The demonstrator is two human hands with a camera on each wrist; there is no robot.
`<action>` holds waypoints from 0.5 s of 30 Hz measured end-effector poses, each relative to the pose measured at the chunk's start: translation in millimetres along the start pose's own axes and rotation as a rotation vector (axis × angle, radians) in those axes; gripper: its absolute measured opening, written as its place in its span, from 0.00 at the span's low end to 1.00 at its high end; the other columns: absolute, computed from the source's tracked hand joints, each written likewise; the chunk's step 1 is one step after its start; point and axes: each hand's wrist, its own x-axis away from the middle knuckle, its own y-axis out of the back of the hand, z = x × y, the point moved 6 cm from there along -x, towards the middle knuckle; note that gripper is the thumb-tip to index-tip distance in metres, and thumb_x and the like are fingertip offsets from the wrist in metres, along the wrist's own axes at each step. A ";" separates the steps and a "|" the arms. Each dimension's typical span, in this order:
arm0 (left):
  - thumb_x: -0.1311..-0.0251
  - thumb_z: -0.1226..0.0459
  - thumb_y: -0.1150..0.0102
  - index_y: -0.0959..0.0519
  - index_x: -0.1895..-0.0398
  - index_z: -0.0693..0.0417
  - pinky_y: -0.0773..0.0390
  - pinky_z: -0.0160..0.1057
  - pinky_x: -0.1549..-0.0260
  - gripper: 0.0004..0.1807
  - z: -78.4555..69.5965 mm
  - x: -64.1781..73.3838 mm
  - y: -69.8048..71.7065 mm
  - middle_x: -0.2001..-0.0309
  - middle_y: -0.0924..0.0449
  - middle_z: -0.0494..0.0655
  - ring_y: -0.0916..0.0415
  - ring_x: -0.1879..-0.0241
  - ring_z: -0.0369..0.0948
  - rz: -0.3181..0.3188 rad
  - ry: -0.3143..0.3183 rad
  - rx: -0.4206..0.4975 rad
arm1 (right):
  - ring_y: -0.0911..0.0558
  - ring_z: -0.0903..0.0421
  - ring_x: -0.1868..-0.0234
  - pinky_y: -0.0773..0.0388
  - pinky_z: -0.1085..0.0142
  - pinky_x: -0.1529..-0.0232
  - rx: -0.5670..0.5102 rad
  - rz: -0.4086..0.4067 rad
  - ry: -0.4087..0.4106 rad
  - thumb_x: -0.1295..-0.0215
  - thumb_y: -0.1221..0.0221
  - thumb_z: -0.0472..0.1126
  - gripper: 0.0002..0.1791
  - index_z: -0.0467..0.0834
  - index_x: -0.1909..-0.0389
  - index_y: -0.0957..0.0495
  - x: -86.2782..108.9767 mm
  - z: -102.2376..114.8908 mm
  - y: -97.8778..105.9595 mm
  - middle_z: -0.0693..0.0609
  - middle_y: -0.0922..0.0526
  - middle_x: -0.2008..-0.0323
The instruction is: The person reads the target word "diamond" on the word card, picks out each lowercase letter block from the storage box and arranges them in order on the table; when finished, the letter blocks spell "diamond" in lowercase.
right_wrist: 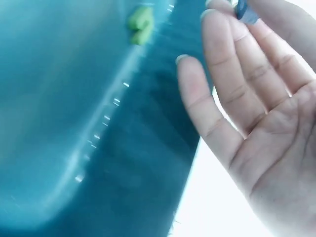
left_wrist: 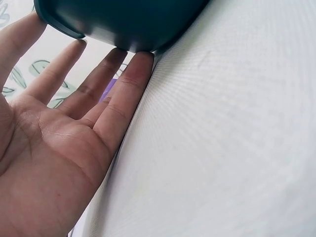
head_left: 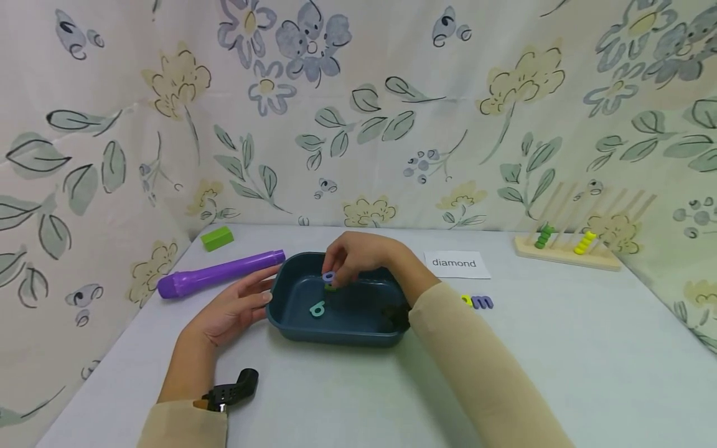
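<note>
A dark teal plastic basin (head_left: 342,336) stands on the table. My left hand (head_left: 238,310) touches the basin's left side; in the left wrist view its fingers (left_wrist: 121,98) are extended, tips against the outer wall. Over the inside of the basin, my right hand (head_left: 358,256) pinches a small violet-blue letter (head_left: 328,277) with a round loop; fingers partly hide it in the right wrist view. A teal letter (head_left: 317,309) lies on the basin floor. Close below the pinched piece is a green letter (right_wrist: 141,24), blurred in the right wrist view.
Right of the basin lie a yellow letter (head_left: 466,300), partly behind the sleeve, and a purple m (head_left: 483,302). Behind them is a card reading "diamond" (head_left: 456,264). A wooden peg board (head_left: 568,254) stands far right. A purple microphone-shaped object (head_left: 221,274) and green block (head_left: 217,238) lie left.
</note>
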 end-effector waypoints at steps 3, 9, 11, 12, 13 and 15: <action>0.26 0.64 0.42 0.42 0.18 0.47 0.18 0.39 0.43 0.36 -0.1 0.0 0.0 0.19 0.47 0.60 0.22 0.37 0.38 -0.001 0.000 0.002 | 0.15 0.53 0.61 0.14 0.61 0.54 -0.011 -0.027 0.016 0.38 0.30 0.37 0.11 0.46 0.55 0.14 8.4 6.5 8.1 0.50 0.13 0.61; 0.26 0.64 0.42 0.43 0.18 0.47 0.17 0.39 0.43 0.36 -0.5 0.3 0.0 0.19 0.47 0.60 0.21 0.38 0.38 -0.001 -0.008 0.004 | 0.16 0.54 0.59 0.16 0.63 0.55 0.049 -0.077 0.017 0.40 0.30 0.37 0.13 0.46 0.54 0.15 23.4 14.7 21.1 0.51 0.14 0.61; 0.26 0.64 0.42 0.43 0.18 0.47 0.17 0.39 0.43 0.36 -0.7 0.6 0.0 0.19 0.47 0.60 0.21 0.38 0.37 -0.001 -0.008 0.003 | 0.15 0.54 0.59 0.17 0.63 0.55 0.081 -0.097 0.013 0.40 0.29 0.38 0.13 0.47 0.54 0.14 28.2 15.5 24.4 0.52 0.13 0.60; 0.26 0.64 0.42 0.43 0.18 0.47 0.17 0.39 0.43 0.36 -0.8 0.8 -0.1 0.19 0.47 0.60 0.21 0.38 0.37 -0.001 -0.009 0.002 | 0.15 0.54 0.58 0.17 0.62 0.55 0.090 -0.104 0.012 0.40 0.29 0.39 0.13 0.47 0.54 0.14 30.5 15.7 25.6 0.52 0.13 0.60; 0.26 0.64 0.42 0.43 0.18 0.47 0.17 0.39 0.43 0.36 -0.8 0.9 -0.2 0.19 0.47 0.60 0.21 0.38 0.37 -0.001 -0.008 0.001 | 0.15 0.54 0.58 0.17 0.62 0.54 0.098 -0.107 0.008 0.39 0.29 0.40 0.13 0.48 0.53 0.14 33.0 15.7 26.7 0.52 0.13 0.60; 0.26 0.64 0.42 0.43 0.18 0.48 0.17 0.39 0.43 0.36 -0.9 1.1 -0.3 0.19 0.47 0.60 0.21 0.38 0.37 -0.001 -0.008 0.000 | 0.15 0.54 0.59 0.17 0.61 0.54 0.114 -0.114 0.007 0.38 0.30 0.41 0.14 0.48 0.51 0.14 37.7 14.4 28.8 0.53 0.12 0.60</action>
